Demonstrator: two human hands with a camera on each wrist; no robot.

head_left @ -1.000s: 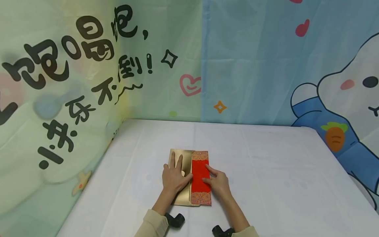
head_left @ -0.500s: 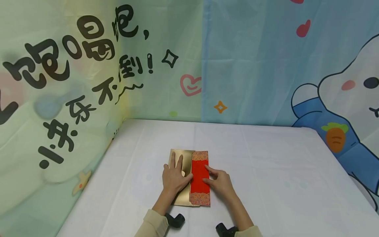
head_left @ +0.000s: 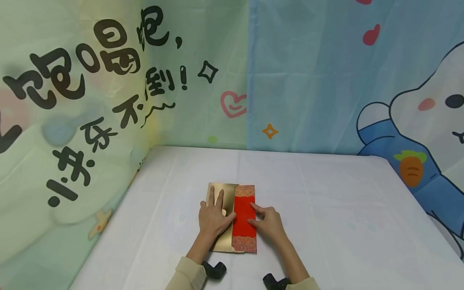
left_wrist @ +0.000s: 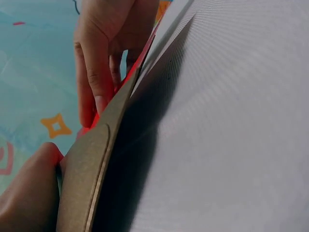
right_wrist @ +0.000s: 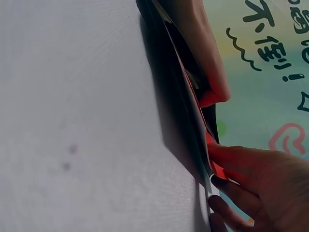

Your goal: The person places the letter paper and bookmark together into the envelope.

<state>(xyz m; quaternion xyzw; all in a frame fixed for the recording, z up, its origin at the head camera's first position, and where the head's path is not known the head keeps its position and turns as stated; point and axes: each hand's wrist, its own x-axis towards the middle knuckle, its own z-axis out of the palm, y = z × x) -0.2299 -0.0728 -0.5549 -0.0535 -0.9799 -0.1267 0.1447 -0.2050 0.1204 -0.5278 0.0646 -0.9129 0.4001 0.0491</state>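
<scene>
A flat gold card [head_left: 227,189] lies on the white table, and a red card [head_left: 243,225] with patterned orange ends overlaps its right side. My left hand [head_left: 213,217] rests flat on the gold card with fingers spread, its thumb reaching to the red card's left edge. At the red card's right edge, my right hand [head_left: 270,223] pinches it. In the right wrist view, the thumb of the right hand [right_wrist: 256,179] lies on the red face while other fingers sit under the edge. The left wrist view shows the gold card [left_wrist: 89,169] edge-on, slightly raised over its shadow.
A white cloth covers the table [head_left: 326,209]. Printed curtains stand behind it and along its left side, one with a cartoon rabbit [head_left: 427,133]. Black wrist devices [head_left: 214,270] sit below both hands.
The red card's lower end has swung slightly left over the gold card, and my right hand's fingers have followed it a little. My left hand keeps its place.
</scene>
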